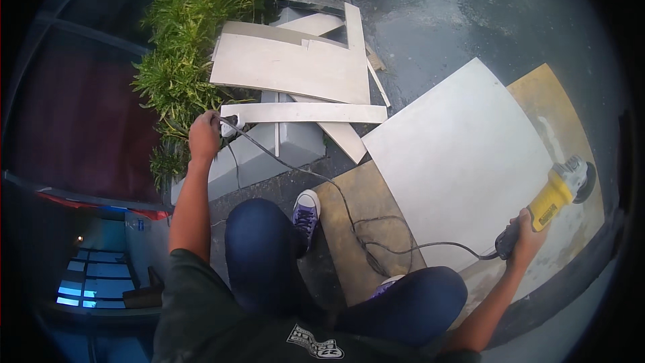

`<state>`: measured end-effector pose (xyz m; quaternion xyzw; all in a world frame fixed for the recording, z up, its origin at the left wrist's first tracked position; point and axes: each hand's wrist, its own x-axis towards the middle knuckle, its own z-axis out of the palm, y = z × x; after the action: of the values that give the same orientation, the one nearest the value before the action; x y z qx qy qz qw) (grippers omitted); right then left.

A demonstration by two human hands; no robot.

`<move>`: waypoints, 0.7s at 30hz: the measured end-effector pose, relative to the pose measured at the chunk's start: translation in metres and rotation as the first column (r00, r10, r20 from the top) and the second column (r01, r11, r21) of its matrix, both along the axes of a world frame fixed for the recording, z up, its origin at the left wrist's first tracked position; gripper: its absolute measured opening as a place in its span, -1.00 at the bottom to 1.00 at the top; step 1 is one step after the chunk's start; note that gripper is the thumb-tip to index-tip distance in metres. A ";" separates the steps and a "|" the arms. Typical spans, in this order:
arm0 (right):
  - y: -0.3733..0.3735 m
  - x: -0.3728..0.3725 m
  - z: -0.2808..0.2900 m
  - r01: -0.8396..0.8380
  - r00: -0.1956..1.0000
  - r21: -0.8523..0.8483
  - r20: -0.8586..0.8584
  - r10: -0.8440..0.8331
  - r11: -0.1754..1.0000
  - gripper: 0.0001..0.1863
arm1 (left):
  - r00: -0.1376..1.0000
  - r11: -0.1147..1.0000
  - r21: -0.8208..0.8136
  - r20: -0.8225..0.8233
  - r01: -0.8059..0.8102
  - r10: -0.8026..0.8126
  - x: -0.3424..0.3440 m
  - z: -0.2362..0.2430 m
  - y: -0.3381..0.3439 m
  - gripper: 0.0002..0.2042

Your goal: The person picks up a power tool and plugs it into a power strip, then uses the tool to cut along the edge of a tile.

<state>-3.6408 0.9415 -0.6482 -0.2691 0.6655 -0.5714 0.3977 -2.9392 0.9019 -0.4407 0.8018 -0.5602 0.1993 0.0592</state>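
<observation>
Left hand [205, 136]: bent at the cord [278, 159], cannot tell how far closed
Cord: thin, dark, looping through centre
Board [457, 148]: flat, smooth, white, right of centre
Right hand [529, 236]: wrapped closed around grinder [547, 206]
Grinder: yellow casing, silvery head, far right

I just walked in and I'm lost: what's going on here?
Someone's right hand holds a yellow grinder over pale boards. Its cord runs across to the left hand, whose fingers hold it beside a white socket. Whether it's plugged in is hard to tell.
</observation>
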 end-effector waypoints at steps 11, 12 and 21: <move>-0.001 -0.007 0.014 -0.023 0.989 0.019 -0.145 0.025 1.000 -0.55 | 1.000 0.966 -0.257 0.004 -0.021 0.023 0.045 0.031 -0.023 -0.80; 0.002 -0.006 0.014 -0.011 0.986 -0.001 -0.165 0.010 1.000 -0.53 | 0.999 0.967 -0.251 0.040 0.028 -0.019 0.053 0.037 -0.025 -0.79; 0.016 0.004 0.044 0.010 0.968 0.055 -0.250 0.004 0.998 -0.53 | 0.993 0.966 -0.230 0.067 0.114 -0.101 0.066 0.017 -0.036 -0.81</move>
<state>-3.6363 0.9578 -0.6041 -0.3267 0.7266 -0.5147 0.3169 -2.8735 0.8663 -0.4239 0.7520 -0.5769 0.2820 0.1486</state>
